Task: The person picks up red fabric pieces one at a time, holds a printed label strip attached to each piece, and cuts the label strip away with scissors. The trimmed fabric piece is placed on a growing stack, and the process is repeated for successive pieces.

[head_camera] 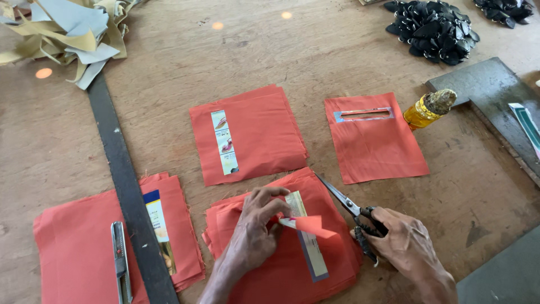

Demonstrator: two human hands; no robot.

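Observation:
My left hand [253, 228] rests on a stack of orange-red fabric squares [270, 270] near the table's front edge, its fingertips pinching a small folded flap of the top piece beside a paper strip [308, 250] that lies on the stack. My right hand [402, 242] grips black-handled scissors [349, 205], their blades pointing up and to the left, just right of that flap.
Two more orange stacks bear printed paper strips [225, 142], one centre, one at lower left [84, 242] with a metal clip [120, 259]. A single orange piece [377, 146] has a slot cut. A long dark bar [126, 186], yellow glue bottle [427, 110], black pieces [433, 28], fabric scraps [67, 34].

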